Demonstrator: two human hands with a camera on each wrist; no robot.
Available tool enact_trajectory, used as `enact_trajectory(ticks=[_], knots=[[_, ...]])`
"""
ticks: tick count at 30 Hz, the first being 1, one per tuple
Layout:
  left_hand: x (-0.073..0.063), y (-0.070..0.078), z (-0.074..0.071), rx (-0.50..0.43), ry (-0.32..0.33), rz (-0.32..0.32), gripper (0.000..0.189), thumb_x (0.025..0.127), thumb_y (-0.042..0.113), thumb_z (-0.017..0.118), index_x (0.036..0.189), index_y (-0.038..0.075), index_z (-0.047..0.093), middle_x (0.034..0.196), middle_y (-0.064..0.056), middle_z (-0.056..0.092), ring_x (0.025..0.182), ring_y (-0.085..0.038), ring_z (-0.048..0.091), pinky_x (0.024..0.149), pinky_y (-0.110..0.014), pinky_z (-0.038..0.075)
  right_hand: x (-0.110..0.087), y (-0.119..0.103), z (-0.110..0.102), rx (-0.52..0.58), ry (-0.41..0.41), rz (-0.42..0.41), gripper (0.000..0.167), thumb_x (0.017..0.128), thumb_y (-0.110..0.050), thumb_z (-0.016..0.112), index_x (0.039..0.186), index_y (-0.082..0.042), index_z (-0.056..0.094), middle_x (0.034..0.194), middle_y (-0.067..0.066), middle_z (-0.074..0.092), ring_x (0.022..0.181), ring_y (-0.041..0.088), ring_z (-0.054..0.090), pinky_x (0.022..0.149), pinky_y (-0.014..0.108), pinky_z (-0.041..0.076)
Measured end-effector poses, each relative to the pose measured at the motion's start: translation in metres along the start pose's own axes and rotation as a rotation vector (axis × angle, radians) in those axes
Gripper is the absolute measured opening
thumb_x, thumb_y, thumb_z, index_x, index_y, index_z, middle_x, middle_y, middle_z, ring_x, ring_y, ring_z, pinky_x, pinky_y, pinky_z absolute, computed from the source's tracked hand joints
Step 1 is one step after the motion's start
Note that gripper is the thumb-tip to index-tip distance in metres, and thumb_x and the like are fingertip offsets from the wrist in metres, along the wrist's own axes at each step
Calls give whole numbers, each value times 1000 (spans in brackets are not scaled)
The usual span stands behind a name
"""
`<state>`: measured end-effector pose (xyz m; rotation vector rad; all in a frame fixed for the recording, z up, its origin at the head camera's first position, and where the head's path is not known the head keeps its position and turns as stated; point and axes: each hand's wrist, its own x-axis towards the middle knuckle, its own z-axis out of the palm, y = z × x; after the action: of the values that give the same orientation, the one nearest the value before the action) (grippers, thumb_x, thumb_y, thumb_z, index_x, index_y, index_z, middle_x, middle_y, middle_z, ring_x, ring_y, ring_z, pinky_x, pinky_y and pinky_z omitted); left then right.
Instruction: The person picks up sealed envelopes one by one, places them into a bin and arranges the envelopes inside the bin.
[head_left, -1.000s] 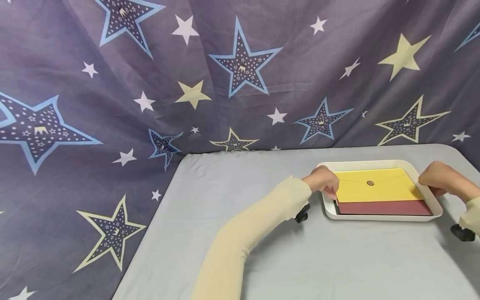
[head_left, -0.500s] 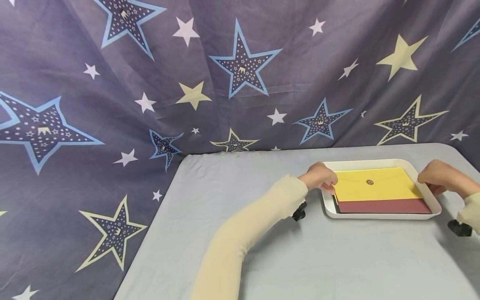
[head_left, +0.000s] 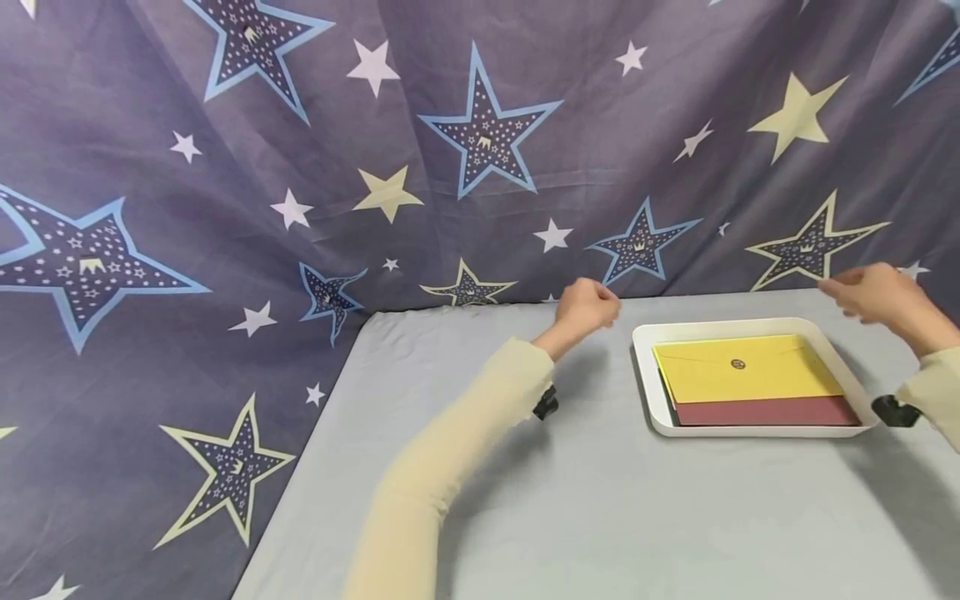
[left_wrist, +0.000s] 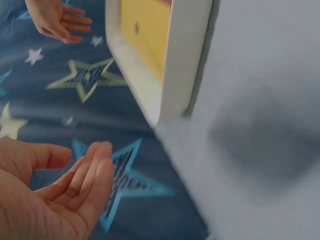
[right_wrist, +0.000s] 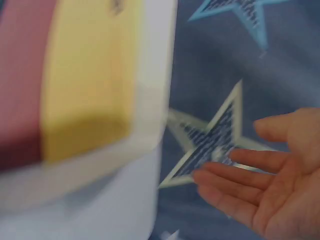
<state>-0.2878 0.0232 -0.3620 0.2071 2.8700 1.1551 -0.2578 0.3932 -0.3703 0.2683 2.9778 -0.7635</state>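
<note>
A white tray point(head_left: 651, 392) rests on the grey-covered table, holding a stack of flat paper pieces. On top lies a yellow envelope point(head_left: 720, 377) with a small dark round seal; a dark red piece point(head_left: 765, 412) shows beneath its front edge, with a thin black edge under that. My left hand point(head_left: 587, 305) is raised to the left of the tray, apart from it. In the left wrist view that hand point(left_wrist: 70, 195) has extended, relaxed fingers and holds nothing. My right hand point(head_left: 873, 293) hovers beyond the tray's right end; the right wrist view shows its fingers point(right_wrist: 240, 187) loosely spread.
Behind the table hangs a purple-blue curtain point(head_left: 480, 225) printed with stars. The grey table surface point(head_left: 600, 517) extends in front of the tray and to its left. Black straps point(head_left: 546, 403) sit at both wrists.
Both hands have let go of the tray's ends and risen. The left has moved up and to the left, the right upward. The tray and its contents stay in place.
</note>
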Motion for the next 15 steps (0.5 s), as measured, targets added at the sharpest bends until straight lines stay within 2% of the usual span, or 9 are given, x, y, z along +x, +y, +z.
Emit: enact_trajectory(ticks=[3,5,7,11,15], knots=[[4,-6,-24,85,129,108,17,95,22,65,99,19,81,87,4,78,76,-11,70,67,-23,56,1,-30,-4,11,121,-128,73,107,-46,38,140,18,43,130,45,51,112,62,53,91,72,48],[5,-10,-40,108,194,174,18,96,25,65,104,19,80,95,4,79,84,-13,71,74,-27,57,3,-53,-3,41,171,-213,71,107,-47,38,145,12,43,134,44,49,118,62,51,93,74,43],[6,-14,-54,131,235,226,22,98,28,63,112,18,78,102,3,79,92,-14,72,80,-31,59,5,-76,0,87,187,-285,69,107,-47,40,151,6,39,138,41,49,121,61,51,94,73,44],[5,-25,-71,206,264,260,38,102,38,59,133,18,68,123,1,74,110,-17,70,90,-37,59,7,-119,16,119,180,-365,71,106,-51,42,160,-7,30,148,38,43,128,60,47,104,75,38],[3,-42,-76,252,229,249,52,103,46,55,147,19,55,146,-3,61,132,-23,59,106,-44,55,7,-152,40,121,125,-430,78,104,-56,45,164,-13,20,161,29,30,144,55,32,118,72,26]])
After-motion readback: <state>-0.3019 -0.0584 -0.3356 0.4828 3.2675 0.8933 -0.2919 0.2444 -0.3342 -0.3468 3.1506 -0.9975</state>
